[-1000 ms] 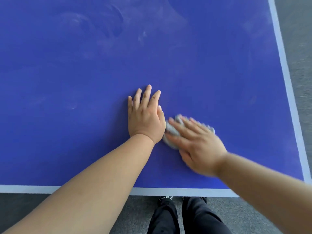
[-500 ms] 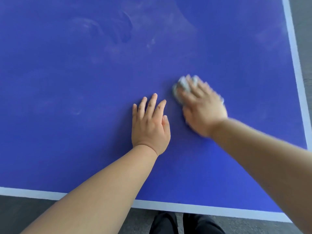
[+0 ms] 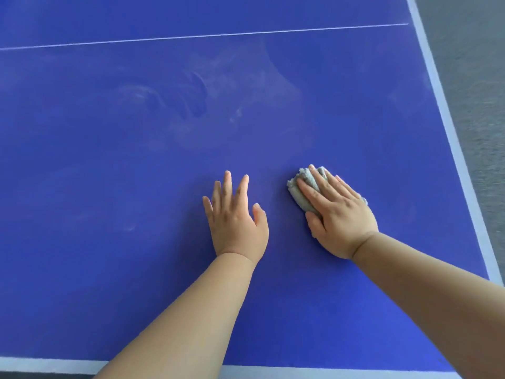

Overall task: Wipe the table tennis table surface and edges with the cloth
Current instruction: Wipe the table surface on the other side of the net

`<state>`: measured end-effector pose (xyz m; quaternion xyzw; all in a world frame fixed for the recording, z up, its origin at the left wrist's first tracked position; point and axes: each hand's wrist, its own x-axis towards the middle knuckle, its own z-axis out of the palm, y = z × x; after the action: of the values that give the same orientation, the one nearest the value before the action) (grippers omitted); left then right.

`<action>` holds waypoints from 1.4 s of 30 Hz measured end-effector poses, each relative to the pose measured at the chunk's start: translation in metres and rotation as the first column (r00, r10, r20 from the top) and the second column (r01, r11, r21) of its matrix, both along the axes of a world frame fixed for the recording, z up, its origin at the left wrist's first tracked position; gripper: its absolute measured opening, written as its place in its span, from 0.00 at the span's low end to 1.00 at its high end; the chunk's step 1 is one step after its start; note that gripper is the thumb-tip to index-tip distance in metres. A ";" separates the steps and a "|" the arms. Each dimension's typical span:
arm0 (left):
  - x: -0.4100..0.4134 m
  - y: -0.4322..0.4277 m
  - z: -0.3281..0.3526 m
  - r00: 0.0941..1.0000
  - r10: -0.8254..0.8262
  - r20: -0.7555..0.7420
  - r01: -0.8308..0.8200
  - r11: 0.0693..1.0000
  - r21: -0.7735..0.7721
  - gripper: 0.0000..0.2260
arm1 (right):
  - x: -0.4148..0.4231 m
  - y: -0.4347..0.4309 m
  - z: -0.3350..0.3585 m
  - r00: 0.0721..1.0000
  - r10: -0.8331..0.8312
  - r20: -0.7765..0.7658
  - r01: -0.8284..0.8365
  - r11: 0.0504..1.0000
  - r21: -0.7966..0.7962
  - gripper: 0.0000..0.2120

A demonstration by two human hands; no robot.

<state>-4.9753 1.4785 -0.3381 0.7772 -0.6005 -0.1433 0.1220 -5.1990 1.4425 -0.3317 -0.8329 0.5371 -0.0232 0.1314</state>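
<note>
Head view, looking down on a blue bench (image 3: 136,165) that fills nearly the whole picture. The left hand (image 3: 236,222) lies palm down on the bare blue surface near the middle, its fingers (image 3: 227,184) straight and a little spread, thumb out to the right, holding nothing. Just to its right, apart from it, the right hand (image 3: 338,217) lies flat on a bunched pale grey cloth (image 3: 296,195). The right fingers (image 3: 310,191) are straight and close together across the top of the cloth, pressing it onto the bench rather than curling round it; the thumb lies along the cloth's near side. The cloth shows past the fingertips and on the left of the hand, with a small bit at the far right of the knuckles; the rest is hidden under the palm. It sits on the right half of the bench, nearer the right edge than the left, well short of the near edge.

Both forearms (image 3: 191,310) reach in from the bottom of the picture. A wide white stripe (image 3: 448,127) runs along the right edge of the bench and another along the near edge. A thin white line (image 3: 205,36) crosses the surface at the far side. Pale dusty smears (image 3: 196,99) mark the blue beyond the hands. Grey floor (image 3: 475,77) shows past the right edge.
</note>
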 end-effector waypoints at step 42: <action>0.019 -0.091 -0.002 0.964 -0.188 0.187 0.160 0.975 0.153 0.31 | 0.013 -0.165 -0.008 0.983 0.182 0.022 -0.181 0.982 -0.049 0.34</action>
<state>-4.9560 1.3876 -0.3401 0.7383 -0.6645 -0.1154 -0.0056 -5.1862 1.2772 -0.3401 -0.8808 0.4565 -0.0346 0.1206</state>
